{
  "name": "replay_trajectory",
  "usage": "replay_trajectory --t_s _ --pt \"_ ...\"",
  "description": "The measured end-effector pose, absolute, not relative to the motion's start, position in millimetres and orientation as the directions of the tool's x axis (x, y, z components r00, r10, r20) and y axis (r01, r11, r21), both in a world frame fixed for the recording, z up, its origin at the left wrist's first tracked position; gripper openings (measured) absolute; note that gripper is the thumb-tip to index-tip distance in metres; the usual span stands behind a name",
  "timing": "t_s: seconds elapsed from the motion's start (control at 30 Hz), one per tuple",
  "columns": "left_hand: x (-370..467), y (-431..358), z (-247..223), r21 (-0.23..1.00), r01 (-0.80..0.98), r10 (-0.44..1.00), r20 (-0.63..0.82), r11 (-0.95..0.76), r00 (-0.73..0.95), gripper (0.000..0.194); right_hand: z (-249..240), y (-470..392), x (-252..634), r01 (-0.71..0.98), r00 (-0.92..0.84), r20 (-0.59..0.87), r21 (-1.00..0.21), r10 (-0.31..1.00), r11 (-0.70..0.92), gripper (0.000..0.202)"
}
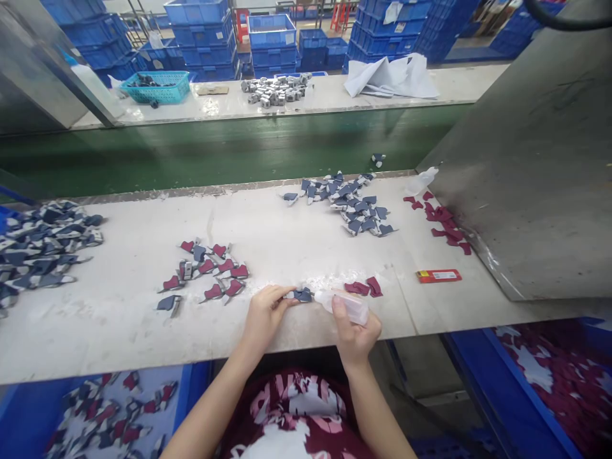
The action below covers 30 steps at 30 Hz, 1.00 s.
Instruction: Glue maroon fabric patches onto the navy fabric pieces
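Note:
My left hand (268, 313) pinches a small blue-and-grey part (302, 294) just above the white bench. My right hand (356, 328) is closed around a clear squeeze bottle (351, 307), its nozzle pointing left at the blue part; whether the tip touches it I cannot tell. A few loose maroon pieces (364, 287) lie right beyond the bottle. Left of my hands sits a group of grey parts with maroon faces (224, 268), with a few blue ones among them. Farther back is a pile of blue-and-grey parts (349, 201).
A large heap of blue-grey parts (43, 242) covers the bench's left end. At right are more maroon pieces (447, 226), a red packet (438, 276) and a slanted metal panel (535, 159). Blue bins (526, 395) stand below the bench edge. Behind runs a green belt (239, 156).

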<state>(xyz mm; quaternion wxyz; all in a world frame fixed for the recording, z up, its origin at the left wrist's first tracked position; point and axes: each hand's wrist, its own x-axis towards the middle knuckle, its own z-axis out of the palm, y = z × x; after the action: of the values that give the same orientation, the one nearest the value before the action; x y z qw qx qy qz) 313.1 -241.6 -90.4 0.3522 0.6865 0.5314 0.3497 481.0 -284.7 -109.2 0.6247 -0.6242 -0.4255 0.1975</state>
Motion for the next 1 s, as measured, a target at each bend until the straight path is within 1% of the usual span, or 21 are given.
replay_trajectory --t_s 0.17,0.37,0.7,0.83,0.9,1.0 --pt "313.1 -242.0 -89.4 0.852 0.493 0.977 0.087 -0.174 0.195 0.018 -111.1 -285.2 482.3 0.326 0.565 0.297 -0.937 0.769 0.123 0.025" --pt "313.3 -242.1 -91.9 0.859 0.48 0.978 0.101 -0.178 0.182 0.017 -109.0 -284.4 481.8 0.335 0.588 0.271 -0.939 0.762 0.076 0.031" --pt "313.1 -242.6 -93.2 0.847 0.484 0.971 0.142 -0.22 0.193 0.015 -108.1 -286.9 481.8 0.357 0.654 0.288 -0.933 0.699 0.049 0.03" --pt "313.6 -242.8 -93.1 0.836 0.498 0.969 0.148 -0.23 0.2 0.014 -108.4 -290.3 482.1 0.387 0.667 0.326 -0.92 0.669 0.063 0.028" --pt "313.7 -243.1 -93.4 0.831 0.505 0.968 0.151 -0.235 0.201 0.014 -109.2 -292.5 482.1 0.384 0.678 0.33 -0.921 0.657 0.067 0.028" --pt "313.9 -243.4 -95.0 0.823 0.511 0.965 0.163 -0.247 0.205 0.014 -111.6 -295.8 481.6 0.349 0.697 0.294 -0.936 0.654 0.049 0.03"
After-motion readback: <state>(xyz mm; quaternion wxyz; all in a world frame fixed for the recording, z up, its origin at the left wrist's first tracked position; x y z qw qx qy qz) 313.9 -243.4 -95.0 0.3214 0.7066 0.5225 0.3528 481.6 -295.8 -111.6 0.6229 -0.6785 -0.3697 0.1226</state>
